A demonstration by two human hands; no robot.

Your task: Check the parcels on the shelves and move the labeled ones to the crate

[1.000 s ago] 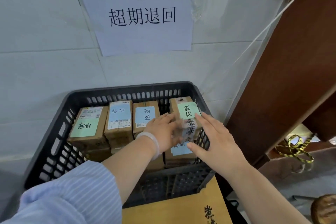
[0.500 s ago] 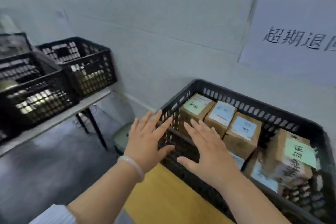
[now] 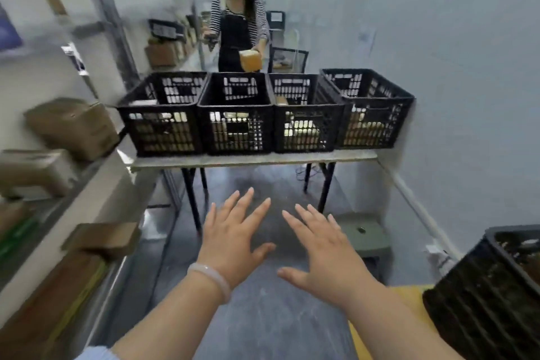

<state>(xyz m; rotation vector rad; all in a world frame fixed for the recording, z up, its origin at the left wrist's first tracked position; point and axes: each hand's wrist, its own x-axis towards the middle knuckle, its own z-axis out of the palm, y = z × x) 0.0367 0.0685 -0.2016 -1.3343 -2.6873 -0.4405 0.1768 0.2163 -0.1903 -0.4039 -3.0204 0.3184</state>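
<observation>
Both bare forearms reach forward, palms down. The left hand (image 3: pixel 230 242) and right hand (image 3: pixel 324 251) hover side by side without touching, on the near side of the table (image 3: pixel 254 158). Their fingers are straight and spread, thumbs pointing toward each other, holding nothing. A pale bangle (image 3: pixel 211 275) circles the left wrist.

Brown cardboard parcels (image 3: pixel 71 126), blurred in this view, are lying on the pale shelves (image 3: pixel 93 202) along the left side, one of them tilting, while the black slatted plastic crate (image 3: pixel 479 301) is sitting at the lower right, well apart from them.
</observation>
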